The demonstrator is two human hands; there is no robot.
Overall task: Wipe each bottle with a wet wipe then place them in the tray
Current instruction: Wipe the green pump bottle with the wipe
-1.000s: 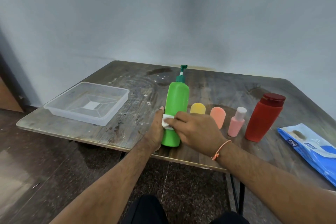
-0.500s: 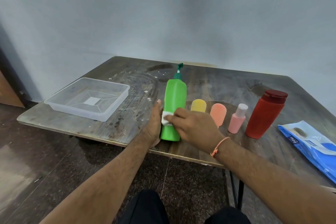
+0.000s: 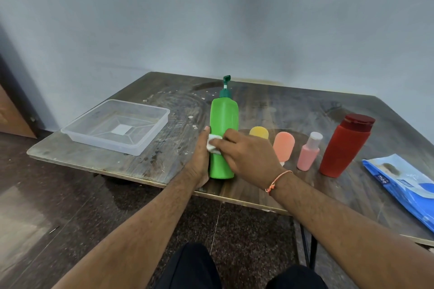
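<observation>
Worn dark wood covers the table (image 3: 270, 110), its near edge just ahead of the person's knees. Nearest that edge, the left hand (image 3: 199, 159) wraps around the side of the upright green pump bottle (image 3: 224, 124), steadying it. The right hand (image 3: 249, 157) pinches a folded white wet wipe (image 3: 212, 145) and presses it against the bottle's front. Further right stand a yellow bottle (image 3: 259, 131), an orange bottle (image 3: 283, 145), a small pink bottle (image 3: 308, 155) and a tall red bottle (image 3: 344, 145), with a blue wipes pack (image 3: 404, 183) at the edge. Further back on the left sits the clear plastic tray (image 3: 150, 145), nothing in it.
</observation>
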